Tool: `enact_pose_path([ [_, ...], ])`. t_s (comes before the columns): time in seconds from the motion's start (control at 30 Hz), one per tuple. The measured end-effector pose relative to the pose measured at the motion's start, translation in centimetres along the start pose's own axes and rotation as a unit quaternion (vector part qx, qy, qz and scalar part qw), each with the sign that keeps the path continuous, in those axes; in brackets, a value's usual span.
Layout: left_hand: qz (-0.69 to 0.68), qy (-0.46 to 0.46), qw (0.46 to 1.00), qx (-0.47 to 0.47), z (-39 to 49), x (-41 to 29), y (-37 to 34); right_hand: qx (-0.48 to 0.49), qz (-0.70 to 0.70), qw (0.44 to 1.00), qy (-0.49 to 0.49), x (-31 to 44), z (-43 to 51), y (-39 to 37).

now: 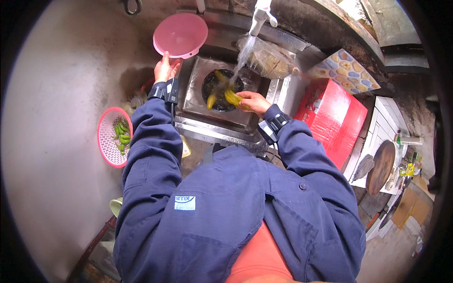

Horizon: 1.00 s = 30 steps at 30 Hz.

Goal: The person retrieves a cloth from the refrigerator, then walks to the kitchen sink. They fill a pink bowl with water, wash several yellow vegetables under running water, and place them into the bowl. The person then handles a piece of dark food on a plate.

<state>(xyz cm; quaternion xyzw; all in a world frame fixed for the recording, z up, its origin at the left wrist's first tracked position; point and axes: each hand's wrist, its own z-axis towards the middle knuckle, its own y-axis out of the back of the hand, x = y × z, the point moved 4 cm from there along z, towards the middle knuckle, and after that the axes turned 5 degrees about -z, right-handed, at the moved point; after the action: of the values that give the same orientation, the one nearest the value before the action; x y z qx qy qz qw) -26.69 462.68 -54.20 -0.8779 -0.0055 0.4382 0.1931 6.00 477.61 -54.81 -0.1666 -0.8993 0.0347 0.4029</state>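
Note:
Water runs from the tap (261, 17) into a dark round bowl (221, 106) in the metal sink (194, 100). Yellow-green vegetables (211, 101), which look like pickled peppers or cucumbers, lie in the bowl. My right hand (255, 102) grips one such vegetable (231, 97) at the bowl's right edge, beside the stream. My left hand (166, 70) holds a pink plastic basin (181, 33) by its near rim, up at the left of the sink; its thumb lies on the rim and the other fingers are partly hidden.
A clear plastic bag (270, 58) with contents lies at the sink's back right. A red box (331, 115) stands to the right. A pink colander (102, 141) holds green peppers (122, 136) at the left. Farther right are a round wooden board (381, 166) and a patterned panel (345, 70).

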Motion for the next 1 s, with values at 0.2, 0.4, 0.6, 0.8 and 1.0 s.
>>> enact_pose_path([
  [0.2, 0.036, 0.059, 0.997, 0.032, -7.5, 6.2, 0.8, -0.02, 0.08, 0.996, 0.021, 0.3, 0.8, -0.6],
  [0.4, 0.023, 0.265, 0.96, 0.086, -11.7, 18.2, -4.0, 0.038, -0.021, 0.997, 0.061, -1.1, 1.4, -2.1],
  [0.6, 0.05, 0.22, 0.964, 0.141, -11.7, 18.3, -2.6, 0.017, -0.071, 0.994, 0.076, -4.1, 1.1, -0.3],
  [0.8, 0.088, 0.154, 0.969, 0.171, -14.8, 17.2, -3.6, -0.103, 0.078, 0.992, -0.001, -2.8, 2.6, 0.6],
  [1.0, 0.245, 0.076, 0.935, 0.247, -16.0, 15.9, -4.8, -0.134, 0.121, 0.982, 0.048, -1.4, 4.0, -0.2],
])
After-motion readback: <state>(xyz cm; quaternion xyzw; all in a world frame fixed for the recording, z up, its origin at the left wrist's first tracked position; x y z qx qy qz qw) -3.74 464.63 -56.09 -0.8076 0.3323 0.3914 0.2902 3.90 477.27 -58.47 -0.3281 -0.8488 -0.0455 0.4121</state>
